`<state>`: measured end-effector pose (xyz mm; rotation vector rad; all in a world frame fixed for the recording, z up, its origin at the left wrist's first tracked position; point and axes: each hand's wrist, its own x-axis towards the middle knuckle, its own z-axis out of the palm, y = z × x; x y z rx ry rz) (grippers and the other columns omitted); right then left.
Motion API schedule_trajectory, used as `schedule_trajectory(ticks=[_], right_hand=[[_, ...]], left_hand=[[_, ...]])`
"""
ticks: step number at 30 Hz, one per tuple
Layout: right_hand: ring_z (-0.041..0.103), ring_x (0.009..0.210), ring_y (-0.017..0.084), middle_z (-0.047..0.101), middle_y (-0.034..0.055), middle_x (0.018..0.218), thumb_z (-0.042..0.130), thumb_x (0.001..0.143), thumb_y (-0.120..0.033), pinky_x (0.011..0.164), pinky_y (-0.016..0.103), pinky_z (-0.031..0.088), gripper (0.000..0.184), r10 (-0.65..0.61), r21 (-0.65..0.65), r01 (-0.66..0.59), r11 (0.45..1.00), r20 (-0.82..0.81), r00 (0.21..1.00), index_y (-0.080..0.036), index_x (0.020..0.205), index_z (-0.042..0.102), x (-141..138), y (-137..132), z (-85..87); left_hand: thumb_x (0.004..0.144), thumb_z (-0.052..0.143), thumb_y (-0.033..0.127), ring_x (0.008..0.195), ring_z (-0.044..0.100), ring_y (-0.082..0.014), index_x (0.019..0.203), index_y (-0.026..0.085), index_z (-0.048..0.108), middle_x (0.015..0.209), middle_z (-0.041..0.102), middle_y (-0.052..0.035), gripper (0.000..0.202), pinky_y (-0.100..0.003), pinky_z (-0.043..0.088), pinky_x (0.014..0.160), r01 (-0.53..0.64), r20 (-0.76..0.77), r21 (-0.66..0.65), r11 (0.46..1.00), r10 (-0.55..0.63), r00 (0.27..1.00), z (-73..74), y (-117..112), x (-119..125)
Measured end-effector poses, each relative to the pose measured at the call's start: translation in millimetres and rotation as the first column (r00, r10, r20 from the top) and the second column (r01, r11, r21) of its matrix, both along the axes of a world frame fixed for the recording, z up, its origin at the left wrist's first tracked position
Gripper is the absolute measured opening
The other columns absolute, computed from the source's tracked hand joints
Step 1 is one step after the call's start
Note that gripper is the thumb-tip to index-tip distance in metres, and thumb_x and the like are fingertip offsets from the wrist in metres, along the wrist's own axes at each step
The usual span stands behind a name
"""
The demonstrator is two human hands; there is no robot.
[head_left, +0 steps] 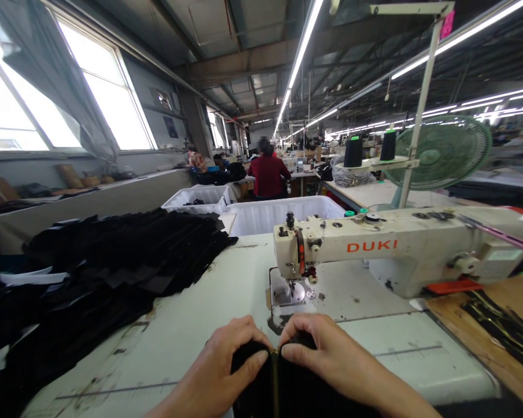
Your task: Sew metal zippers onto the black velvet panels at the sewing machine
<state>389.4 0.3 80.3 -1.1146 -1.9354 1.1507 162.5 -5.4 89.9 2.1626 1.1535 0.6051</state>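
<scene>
Just in front of the sewing machine [335, 244], both my hands hold a black fabric piece with a gold zipper [275, 383] running down its middle. My left hand [226, 363] pinches the top edge left of the zipper between thumb and fingers. On the other side, my right hand [326, 354] pinches the top edge close to the zipper's end. The two hands nearly meet there. The lower part of the black fabric [305, 395] hangs toward me and runs out of the frame. Beyond my fingertips are the needle and presser foot [293, 287], with no cloth under them.
A large heap of black fabric pieces [126, 255] covers the table's left side. Black strips with gold zipper teeth [505, 325] lie on a brown board at right. Pink-handled scissors [501, 232] rest on the machine. White bins [283, 209] stand behind; a person [268, 174] sits farther back.
</scene>
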Motion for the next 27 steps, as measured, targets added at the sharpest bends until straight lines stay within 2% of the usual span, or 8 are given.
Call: schedule_trajectory(ticks=[5, 10, 17, 24, 27], right_hand=[[0.06, 0.089, 0.018, 0.066, -0.0027, 0.086, 0.064, 0.086, -0.028, 0.078, 0.028, 0.041, 0.008, 0.003, 0.013, -0.003, 1.0, 0.013, 1.0, -0.022, 0.088, 0.069, -4, -3, -3.7], [0.057, 0.1, 0.021, 0.067, -0.0021, 0.095, 0.063, 0.088, -0.03, 0.086, 0.029, 0.04, 0.008, -0.011, 0.013, 0.011, 1.0, 0.065, 0.998, -0.024, 0.09, 0.067, -8, -6, -7.6], [0.058, 0.098, 0.019, 0.067, -0.0035, 0.092, 0.064, 0.089, -0.028, 0.086, 0.028, 0.04, 0.005, -0.011, 0.033, 0.009, 0.999, 0.067, 0.998, -0.025, 0.088, 0.068, -12, -9, -6.1], [0.062, 0.092, 0.017, 0.067, -0.0009, 0.095, 0.051, 0.098, -0.027, 0.086, 0.028, 0.042, 0.021, 0.122, 0.077, -0.126, 0.989, 0.059, 0.991, -0.025, 0.098, 0.072, -11, -6, 0.0], [0.061, 0.096, 0.017, 0.068, -0.0025, 0.097, 0.061, 0.091, -0.023, 0.087, 0.028, 0.041, 0.012, 0.101, 0.078, -0.106, 0.991, 0.066, 0.993, -0.025, 0.099, 0.07, -10, -8, 0.7]], left_hand=[[0.093, 0.051, 0.022, 0.092, 0.057, -0.0169, 0.094, 0.023, 0.063, 0.094, 0.06, 0.0013, 0.012, -0.028, 0.039, 0.083, -0.006, -0.073, 0.003, 1.0, 0.006, 0.997, 2.2, -5, -1], [0.091, 0.052, 0.02, 0.084, 0.056, -0.0152, 0.084, 0.021, 0.058, 0.084, 0.057, 0.0022, 0.009, -0.026, 0.039, 0.076, 0.004, -0.051, 0.036, 0.999, -0.002, 0.999, 6.2, -12, -3], [0.092, 0.059, 0.023, 0.086, 0.062, -0.0129, 0.095, 0.026, 0.072, 0.09, 0.066, 0.003, 0.014, -0.022, 0.043, 0.079, 0.027, 0.04, -0.037, 0.999, -0.026, 0.999, -0.4, -4, -14], [0.09, 0.063, 0.025, 0.084, 0.064, -0.0137, 0.091, 0.024, 0.074, 0.088, 0.069, 0.0025, 0.011, -0.023, 0.044, 0.079, -0.016, 0.022, -0.11, 0.994, 0.019, 1.0, 3.0, -7, -17], [0.09, 0.061, 0.024, 0.084, 0.063, -0.0145, 0.09, 0.022, 0.072, 0.087, 0.067, 0.0021, 0.011, -0.024, 0.044, 0.078, -0.042, -0.021, -0.078, 0.996, 0.041, 0.999, 3.4, -12, -14]])
